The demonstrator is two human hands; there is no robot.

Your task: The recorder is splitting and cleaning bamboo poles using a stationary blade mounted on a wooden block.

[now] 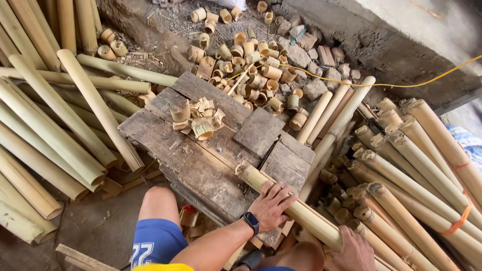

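Note:
A long pale bamboo pole (288, 203) lies slanted across the near right corner of a worn wooden work table (201, 155). My left hand (271, 204), with a dark watch on its wrist, presses flat on the pole's middle. My right hand (354, 249) grips the same pole lower down, at the frame's bottom edge. The pole's cut end (244, 170) rests on the table beside a dark slot (268, 153) in the boards. Short cut bamboo pieces (197, 119) sit in a small heap on the table's far side.
Long bamboo poles (55, 125) are stacked at the left and another bundle (422, 175), tied with an orange band, lies at the right. Many short bamboo offcuts (251, 70) cover the dirt beyond the table. A yellow cord (416, 80) crosses the rubble. My knees are below the table.

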